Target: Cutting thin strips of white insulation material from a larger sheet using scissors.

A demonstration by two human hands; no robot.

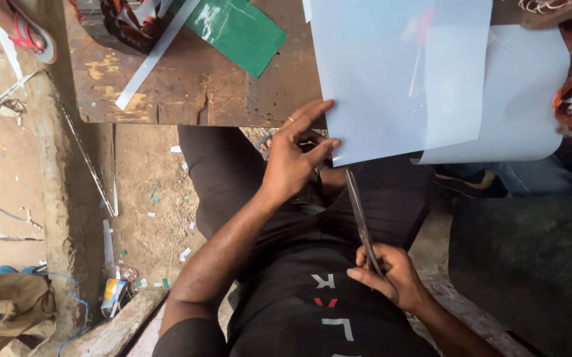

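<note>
Pinching a translucent sheet (392,79) over the worn wooden bench (193,86), hands grip scissors (360,211) above a littered dirt floor (147,218).

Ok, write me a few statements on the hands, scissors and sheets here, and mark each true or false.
1. The left hand pinches the corner of the pale sheet. True.
2. The right hand holds a knife. False: it holds scissors, blades pointing up at the sheet's lower edge.
3. A green sheet lies on the wooden table. True.
4. The pale sheet is already cut in two. False: the blades are only at its edge.
5. A white strip lies on the table. True.
</note>
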